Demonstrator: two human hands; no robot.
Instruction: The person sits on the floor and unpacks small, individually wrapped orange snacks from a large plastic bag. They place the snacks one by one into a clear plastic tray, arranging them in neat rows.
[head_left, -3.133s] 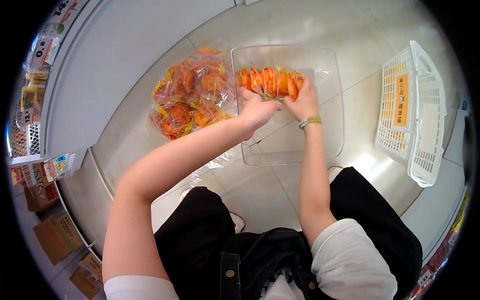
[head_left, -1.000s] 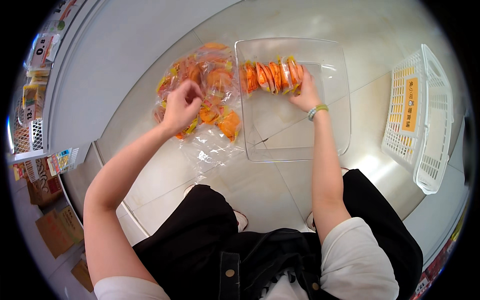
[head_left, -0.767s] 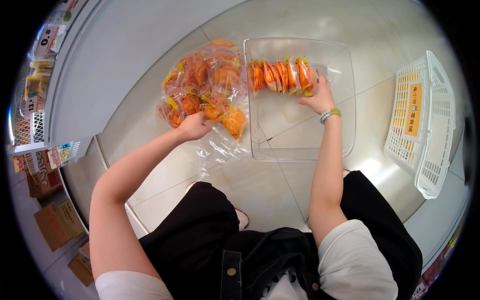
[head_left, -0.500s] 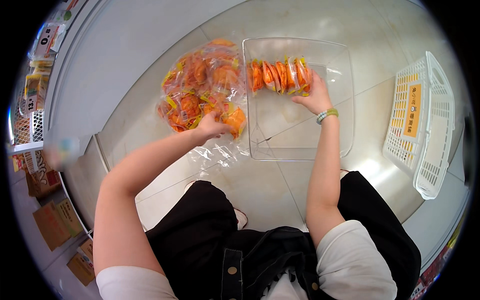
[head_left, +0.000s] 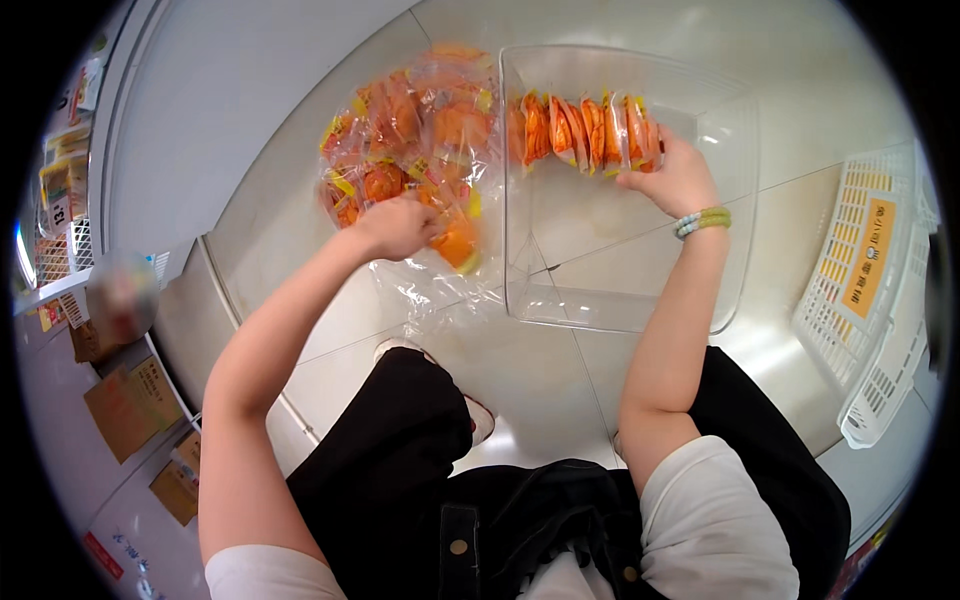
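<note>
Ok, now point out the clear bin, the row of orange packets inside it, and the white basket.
Clear bin [head_left: 590,310]: head view, on its near wall.
Row of orange packets [head_left: 592,135]: head view, on a packet mid-row.
White basket [head_left: 832,280]: head view, on its slatted side, left of the label.

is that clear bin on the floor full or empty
The clear bin is partly filled: orange packets line up toward its far left, with none showing in its near part.

Left fingers [head_left: 428,220] perhaps pinching orange packet [head_left: 457,248], right fingers [head_left: 682,157] against packet row [head_left: 594,132], clear tub [head_left: 620,310]
</note>
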